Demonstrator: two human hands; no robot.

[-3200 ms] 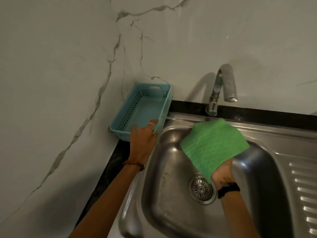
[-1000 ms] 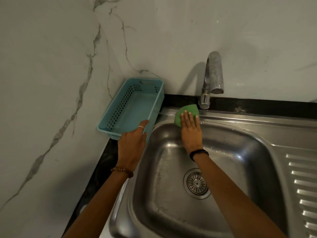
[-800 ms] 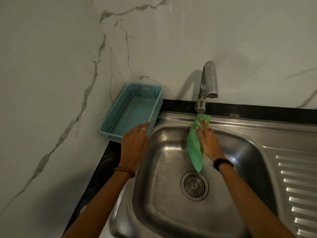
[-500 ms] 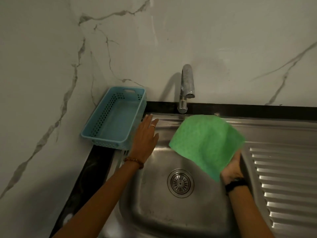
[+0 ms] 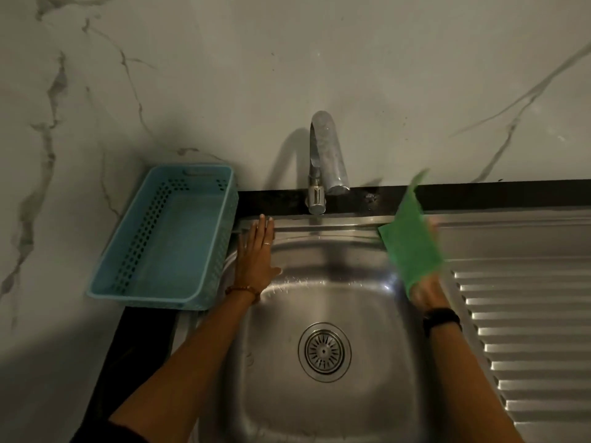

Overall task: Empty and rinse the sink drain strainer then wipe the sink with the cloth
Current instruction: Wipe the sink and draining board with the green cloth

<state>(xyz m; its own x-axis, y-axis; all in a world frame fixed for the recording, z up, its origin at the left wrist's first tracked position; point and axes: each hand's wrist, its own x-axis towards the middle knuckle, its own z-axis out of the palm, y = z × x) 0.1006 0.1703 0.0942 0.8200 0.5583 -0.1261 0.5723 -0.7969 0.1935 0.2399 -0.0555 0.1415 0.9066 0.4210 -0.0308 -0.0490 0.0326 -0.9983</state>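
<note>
The steel sink (image 5: pixel 287 314) fills the lower middle, with the round drain strainer (image 5: pixel 324 351) seated in its floor. My right hand (image 5: pixel 423 292) grips the green cloth (image 5: pixel 411 241) at the sink's back right rim, and the cloth stands up, blurred, covering most of the fingers. Flat on the back left rim lies my left hand (image 5: pixel 256 257), fingers together and pointing at the wall, holding nothing.
A tap (image 5: pixel 324 161) rises from the black ledge behind the basin, no water running. A light blue perforated basket (image 5: pixel 166 238) with nothing in it stands at the left against the marble wall. A ribbed steel draining board (image 5: pixel 527 314) runs to the right.
My right hand has carried the cloth from over the basin to the back right rim, where it now stands on edge. My left hand has slid further back along the left rim.
</note>
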